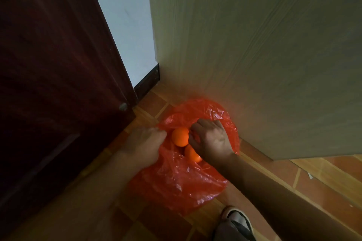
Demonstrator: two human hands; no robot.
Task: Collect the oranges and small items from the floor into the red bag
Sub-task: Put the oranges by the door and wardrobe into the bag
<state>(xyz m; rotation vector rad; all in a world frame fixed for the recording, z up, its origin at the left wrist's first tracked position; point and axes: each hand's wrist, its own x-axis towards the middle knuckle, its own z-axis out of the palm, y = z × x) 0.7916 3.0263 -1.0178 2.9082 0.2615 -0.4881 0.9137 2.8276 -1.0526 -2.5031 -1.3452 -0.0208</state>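
A thin red plastic bag point(176, 180) lies open on the tiled floor in the corner. Inside its mouth sit two oranges: one point(180, 136) in full view, a second point(191, 153) partly hidden under my right wrist. My left hand point(144, 146) pinches the bag's left rim and holds it open. My right hand point(210, 139) is curled inside the bag's mouth, its fingers touching the upper orange; what the fingers enclose is hidden.
A dark red wooden door point(58, 74) stands on the left. A pale cabinet side point(264, 55) rises right behind the bag. My shoe point(235, 219) is at the bottom edge. Orange floor tiles point(323, 182) extend to the right.
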